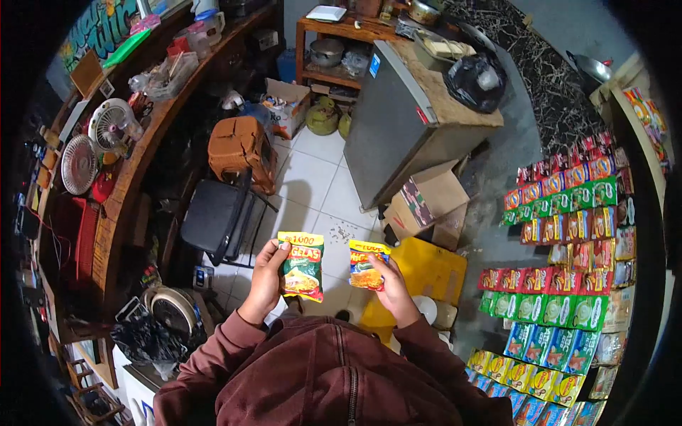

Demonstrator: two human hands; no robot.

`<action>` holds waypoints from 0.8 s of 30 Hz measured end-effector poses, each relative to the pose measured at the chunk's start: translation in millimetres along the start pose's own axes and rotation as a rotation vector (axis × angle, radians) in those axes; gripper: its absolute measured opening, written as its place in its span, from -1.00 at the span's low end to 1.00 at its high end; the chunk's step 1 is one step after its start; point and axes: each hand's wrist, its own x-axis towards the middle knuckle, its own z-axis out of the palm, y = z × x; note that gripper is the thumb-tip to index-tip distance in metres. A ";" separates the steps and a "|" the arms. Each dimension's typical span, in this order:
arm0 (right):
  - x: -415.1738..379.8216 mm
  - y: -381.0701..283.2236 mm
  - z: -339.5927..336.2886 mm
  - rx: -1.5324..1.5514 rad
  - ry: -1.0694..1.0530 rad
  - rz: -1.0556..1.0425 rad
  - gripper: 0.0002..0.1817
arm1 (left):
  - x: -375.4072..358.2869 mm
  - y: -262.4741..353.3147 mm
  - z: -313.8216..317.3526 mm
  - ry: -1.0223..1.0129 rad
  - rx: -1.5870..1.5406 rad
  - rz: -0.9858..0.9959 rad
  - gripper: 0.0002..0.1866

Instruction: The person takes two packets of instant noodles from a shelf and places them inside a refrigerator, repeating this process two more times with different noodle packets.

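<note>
My left hand [265, 279] pinches the left edge of a green and yellow instant noodle packet [303, 268], its front turned up toward me. In my right hand [392, 285] is another instant noodle packet [365, 272], yellow, blue and orange, with the thumb lying across its front. Both packets are held apart from each other, in front of my chest and above the tiled floor. Part of the right packet is covered by my thumb, and the fingers behind both packets are hidden.
Sachet strips [547, 280] hang along the right. A grey fridge [391, 121] stands ahead, with an open cardboard box [430, 199] beside it. A yellow panel [433, 273] lies near my right hand. On the left are a black folding chair [213, 220], brown stools [238, 149] and a wooden counter [153, 145].
</note>
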 end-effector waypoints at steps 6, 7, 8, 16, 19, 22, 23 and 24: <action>57.6 -16.6 38.2 0.025 -0.023 -0.082 -0.61 | 59.2 65.6 -25.0 0.000 0.019 0.026 -0.88; 64.5 -19.0 41.9 -0.014 -0.007 -0.116 -0.56 | 70.9 70.1 -30.7 -0.012 0.023 0.037 -0.88; 69.9 -20.6 43.0 -0.008 0.006 -0.116 -0.56 | 82.0 72.4 -33.8 -0.024 0.030 0.044 -0.88; 100.8 -56.7 24.5 -0.078 0.115 -0.143 -0.58 | 149.2 58.4 6.4 -0.065 0.014 -0.085 -0.88; 113.4 -77.8 14.8 -0.178 0.210 -0.254 -0.62 | 174.0 46.0 33.2 -0.080 0.025 -0.076 -0.87; 135.4 -104.9 -10.2 -0.211 0.192 -0.186 -0.63 | 191.2 44.6 72.5 -0.077 0.020 -0.015 -0.87; 146.2 -111.5 -16.9 -0.175 0.178 -0.226 -0.64 | 194.8 46.3 87.2 -0.064 -0.024 -0.011 -0.87; 157.0 -118.0 -22.0 -0.169 0.168 -0.234 -0.64 | 199.3 49.4 99.5 -0.053 -0.068 -0.007 -0.87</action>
